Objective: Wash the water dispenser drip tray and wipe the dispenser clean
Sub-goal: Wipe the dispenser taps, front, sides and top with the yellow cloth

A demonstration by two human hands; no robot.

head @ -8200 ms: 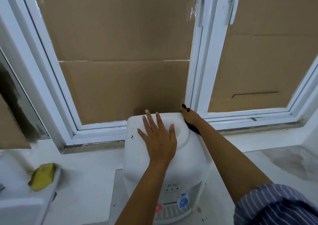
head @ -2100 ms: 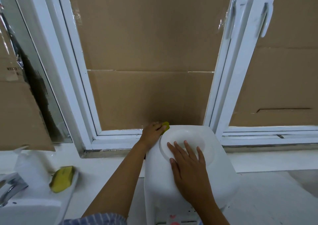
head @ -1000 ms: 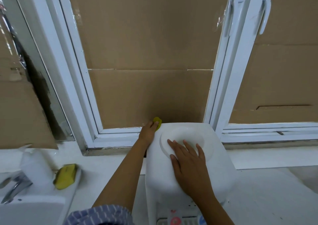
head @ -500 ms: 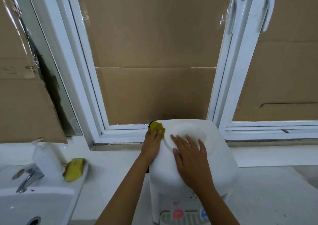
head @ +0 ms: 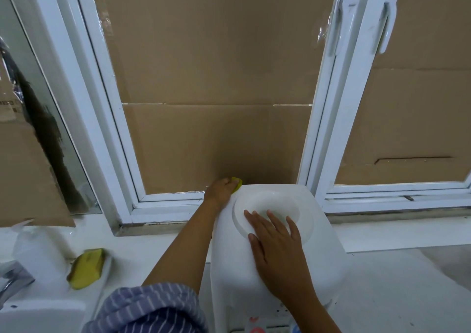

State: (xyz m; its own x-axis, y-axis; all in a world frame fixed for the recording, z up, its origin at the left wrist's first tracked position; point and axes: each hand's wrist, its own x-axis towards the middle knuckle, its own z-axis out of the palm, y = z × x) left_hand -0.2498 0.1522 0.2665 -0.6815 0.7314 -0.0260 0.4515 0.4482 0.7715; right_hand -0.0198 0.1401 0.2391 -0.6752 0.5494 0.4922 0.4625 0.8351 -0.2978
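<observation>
Water dispenser [head: 277, 264] sits on the white counter [head: 397, 281], back against the window frame [head: 107, 118], just right of the sink [head: 38, 315]. White plastic body, rounded shoulders, round recessed bottle well on top with a raised rim. Front panel only partly in frame at the bottom edge: a red tap marker and a blue one, a few dark specks on the lower right of the casing.

Left hand [head: 221, 189] is at the rear left top corner of the dispenser, fingers curled around a small yellow-green sponge [head: 237, 182], pressing it to the back edge. Most of that sponge is hidden by the hand, so its exact shape is unclear.

Right hand [head: 277, 246] lies flat on top, palm down, fingers spread wide, fingertips over the rim into the well. Holding nothing.

Second yellow sponge [head: 86, 267] lies on the sink ledge, well apart from the dispenser, next to a white bottle [head: 35, 251] and a chrome tap [head: 12, 284]. Brown cardboard [head: 216, 77] covers the window panes. Striped sleeve [head: 153, 309] on the left arm.
</observation>
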